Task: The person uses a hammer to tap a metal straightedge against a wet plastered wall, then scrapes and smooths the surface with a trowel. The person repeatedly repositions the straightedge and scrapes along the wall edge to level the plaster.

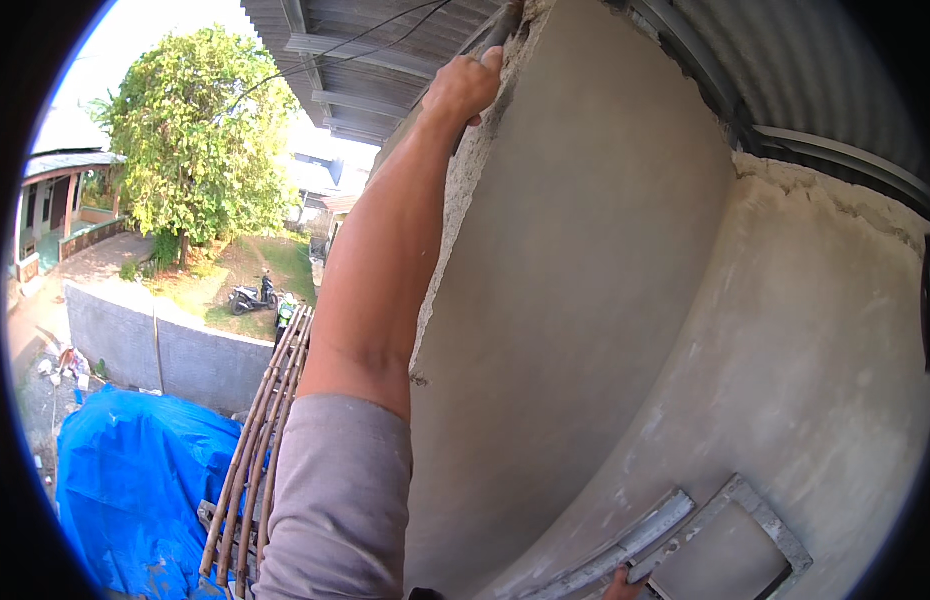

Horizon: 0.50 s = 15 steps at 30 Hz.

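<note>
Low at the left of the frame lay a blue tarp (135, 480), with bamboo poles (265, 430) leaning beside it. The left hand (463, 88), raised to the top centre, was closed around a dark tool handle (495, 40) at the plastered wall (585, 300) edge, seemingly for reach. At the bottom right, the right hand (621, 586) barely showed beside a trowel (625, 545); I couldn't tell its grip.

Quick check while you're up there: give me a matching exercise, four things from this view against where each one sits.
Things:
1. left hand
2. blue plastic tarpaulin
3. bundle of brown bamboo poles
4. grey metal straightedge

Places:
A. leaning beside the grey sleeve
B. gripping the rough top corner of the grey plastered wall
C. on the ground, lower left
D. against the wall, bottom right

Pairs: 1-B, 2-C, 3-A, 4-D
</note>
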Each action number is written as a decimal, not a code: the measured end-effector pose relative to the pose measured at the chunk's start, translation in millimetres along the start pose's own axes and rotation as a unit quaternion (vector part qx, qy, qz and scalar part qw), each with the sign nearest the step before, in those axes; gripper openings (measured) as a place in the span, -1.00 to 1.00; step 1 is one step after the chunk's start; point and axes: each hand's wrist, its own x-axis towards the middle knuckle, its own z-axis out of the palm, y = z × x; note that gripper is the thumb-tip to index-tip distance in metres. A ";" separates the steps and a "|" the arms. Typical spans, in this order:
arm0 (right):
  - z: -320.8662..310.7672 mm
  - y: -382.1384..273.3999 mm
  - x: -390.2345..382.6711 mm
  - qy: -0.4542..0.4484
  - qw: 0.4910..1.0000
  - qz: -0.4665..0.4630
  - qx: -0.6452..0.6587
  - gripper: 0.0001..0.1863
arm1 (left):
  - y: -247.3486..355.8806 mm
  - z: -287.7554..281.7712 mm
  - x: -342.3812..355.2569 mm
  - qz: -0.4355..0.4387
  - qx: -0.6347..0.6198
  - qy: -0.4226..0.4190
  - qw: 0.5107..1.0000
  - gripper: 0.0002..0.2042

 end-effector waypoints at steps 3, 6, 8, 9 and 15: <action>-17.0 55.6 16.9 0.034 0.996 -0.072 -0.038 -0.13 | -7.8 -1.1 -7.6 0.022 -0.120 0.033 0.992 -0.30; -11.9 51.8 16.4 0.025 0.995 -0.091 -0.025 -0.10 | 0.7 -10.6 -1.8 0.082 -0.172 0.057 0.980 -0.31; -13.5 58.6 19.0 0.019 0.996 -0.080 -0.032 -0.08 | -0.8 -1.8 19.8 0.056 -0.092 0.002 0.994 -0.32; -10.3 59.3 19.1 0.015 0.997 -0.072 -0.036 -0.07 | -1.7 -0.2 36.0 0.019 -0.006 -0.031 0.999 -0.33; -14.9 96.7 32.2 0.034 0.992 -0.119 -0.037 -0.07 | -52.1 9.7 -10.6 -0.056 -0.118 0.019 0.991 -0.31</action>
